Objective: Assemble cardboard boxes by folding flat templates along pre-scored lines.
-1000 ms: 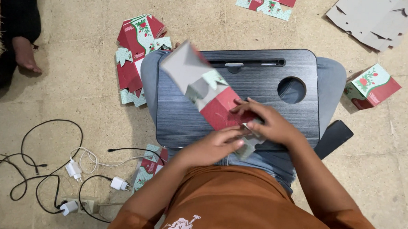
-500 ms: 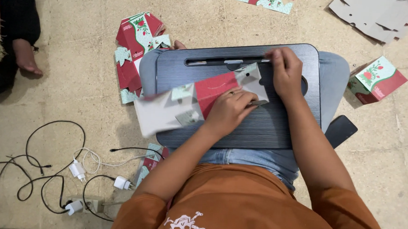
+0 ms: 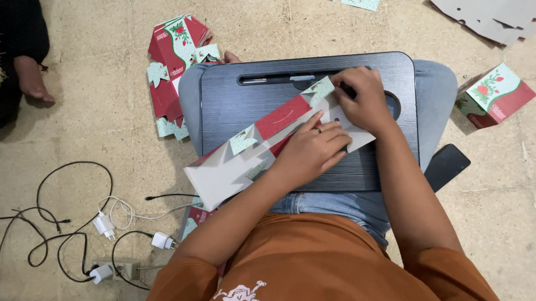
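left hand [image 3: 311, 150] flat on carton blank [image 3: 262, 147] | right hand [image 3: 364, 104] pressing its end

both forearms reach forward, left hand [image 3: 310, 152] pressed flat, right hand [image 3: 365, 104] just beyond, fingers curled down.

Single head-worn view, looking steeply down, close over the lap desk [image 3: 246, 106], floor [image 3: 95, 134] around

Flattened red-and-mint carton [image 3: 262, 147] on lap desk [image 3: 233, 105]; flat stack [image 3: 173, 70] on floor left; assembled box [image 3: 494, 95] right; grey sheets [image 3: 493, 15] top right.
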